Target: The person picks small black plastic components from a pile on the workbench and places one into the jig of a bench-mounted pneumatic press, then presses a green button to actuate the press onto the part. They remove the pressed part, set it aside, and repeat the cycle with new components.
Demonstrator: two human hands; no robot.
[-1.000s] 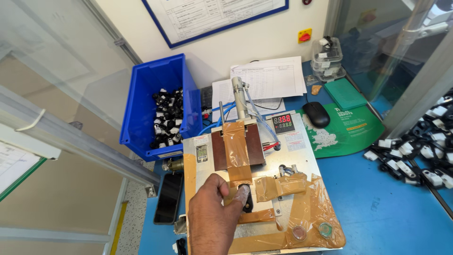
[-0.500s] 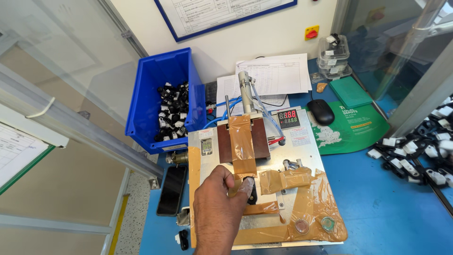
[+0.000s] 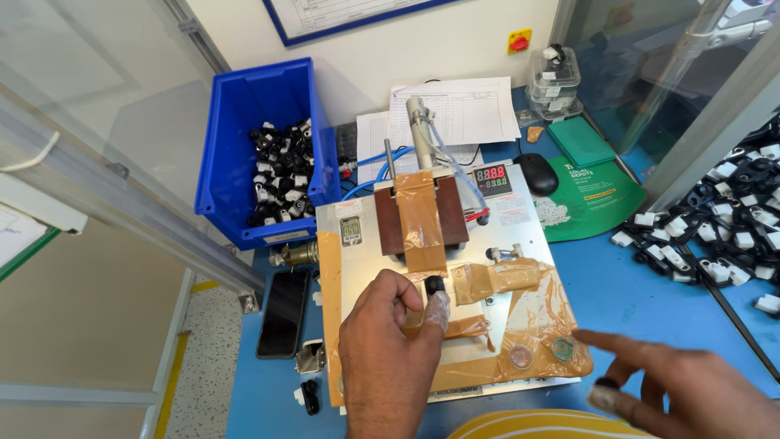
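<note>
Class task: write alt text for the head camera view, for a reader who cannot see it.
A left hand presses a small black part onto a taped metal fixture plate on a blue bench, while the right hand reaches in, fingers open. A blue bin of black parts stands behind.

A brushed, matt metal plate (image 3: 520, 236) forms the top of the fixture, with glossy, wrinkled brown tape (image 3: 520, 305) across much of it. At the plate's twelve o'clock, a dull dark-brown block (image 3: 421, 215) carries a strip of the same shiny tape. The left hand (image 3: 390, 358) presses a small glossy black plastic part (image 3: 435, 284) at the plate's six o'clock; its fingertip wears a thin translucent cover. At ten o'clock, a smooth, glossy blue plastic bin (image 3: 244, 130) holds black and white plastic pieces. The bench top (image 3: 650, 268) is a smooth, matt blue. Matt white paper sheets (image 3: 463, 110) lie at twelve o'clock. A glossy black phone (image 3: 283, 313) lies at nine o'clock.
</note>
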